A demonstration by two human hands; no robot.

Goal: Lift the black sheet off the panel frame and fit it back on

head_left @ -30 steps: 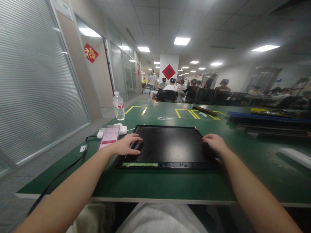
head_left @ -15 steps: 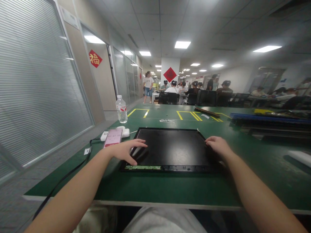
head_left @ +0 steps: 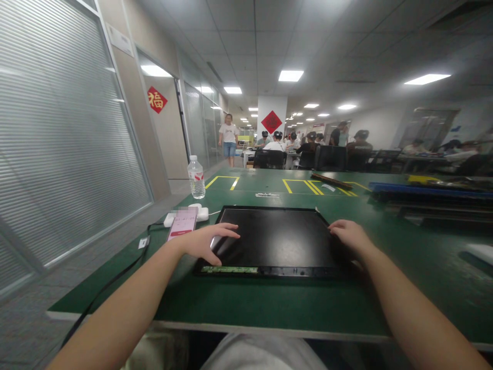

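Note:
A flat black display panel (head_left: 277, 234) lies on the green table in front of me. Its near edge carries a narrow green circuit board (head_left: 231, 270) on the left half, with a black strip beside it. Over the panel's left edge, my left hand (head_left: 210, 241) is spread, thumb and fingers well apart. My right hand (head_left: 348, 236) has its fingers curled together at the right edge of the panel, fingertips on the frame; its thumb is hidden.
Left of the panel are a phone (head_left: 183, 222), a white adapter (head_left: 202, 212) with cables, and a water bottle (head_left: 196, 177). Long dark and blue strips (head_left: 427, 191) lie at the right. A brown bar (head_left: 331, 181) rests farther back. People sit and stand beyond the table (head_left: 292, 311).
The whole view has shifted slightly right and down. Both hands keep about the same places on the panel. In the background, a person in a white shirt has moved left.

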